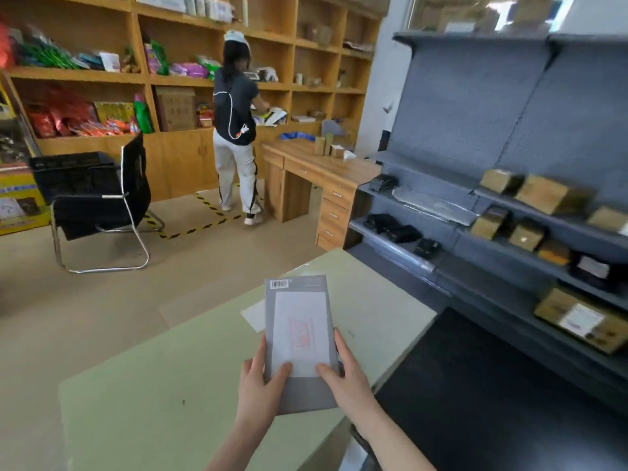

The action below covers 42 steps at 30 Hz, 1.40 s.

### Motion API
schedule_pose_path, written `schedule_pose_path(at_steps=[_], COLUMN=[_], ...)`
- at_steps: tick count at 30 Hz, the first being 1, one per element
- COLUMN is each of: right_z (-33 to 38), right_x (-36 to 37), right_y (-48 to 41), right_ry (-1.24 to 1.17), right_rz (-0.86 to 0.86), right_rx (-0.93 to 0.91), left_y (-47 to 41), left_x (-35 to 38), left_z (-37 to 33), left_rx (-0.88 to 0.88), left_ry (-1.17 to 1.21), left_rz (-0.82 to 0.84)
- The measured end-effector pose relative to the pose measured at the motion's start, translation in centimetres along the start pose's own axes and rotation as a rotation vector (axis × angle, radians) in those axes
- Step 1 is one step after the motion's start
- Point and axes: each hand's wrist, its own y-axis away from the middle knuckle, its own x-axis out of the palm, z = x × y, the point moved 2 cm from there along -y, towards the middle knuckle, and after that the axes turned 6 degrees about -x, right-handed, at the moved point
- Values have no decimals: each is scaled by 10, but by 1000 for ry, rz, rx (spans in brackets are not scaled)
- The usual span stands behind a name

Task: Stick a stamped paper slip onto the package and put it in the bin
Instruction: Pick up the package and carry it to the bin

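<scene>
Wooden shelves (pixel 190 79) full of bright packs ran along the far wall, and a person (pixel 235 130) stood there with their back to you. Near them were a wooden desk (pixel 326 171) and a black chair (pixel 102 198). Grey shelves (pixel 475 137) with brown boxes stood on your right.

You stood at a pale green table (pixel 163 385). You held the grey package (pixel 299 341) up over it with both hands. Your left hand (pixel 260 372) had its grip clamped on the left edge, with the thumb on the front. Your right hand (pixel 346 372) had its grip clamped on the right edge, thumb on the front too.

The white slip (pixel 300 334) lay flat on the front of the package. It had a red stamp (pixel 301 331) in the middle. Both thumbs pressed on its lower corners. A small barcode (pixel 279 284) sat at the top left corner of the package. A white sheet (pixel 254 316) lay on the table, partly behind the package. A big black mat (pixel 492 385) lay beside the table on your right.
</scene>
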Motion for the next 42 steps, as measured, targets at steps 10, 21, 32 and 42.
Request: schedule_pose_path(at_steps=[10,21,32,42], right_z=[-9,-45,-122,-239], right_x=[-168,-376,-545,-608], right_y=[130,330,476,494], right_ry=[-8,2,33,-79], right_rz=[-268,-700,-1096,-931], right_rx=[-60,-194,0,314], left_y=[113,300,435,452], left_x=[141,345,549,655], left_z=[-67,-140,-171,-123], left_rx=[195,447,564,500], left_ry=[0,6,-72,-375], left_rz=[203,627,1031,1218])
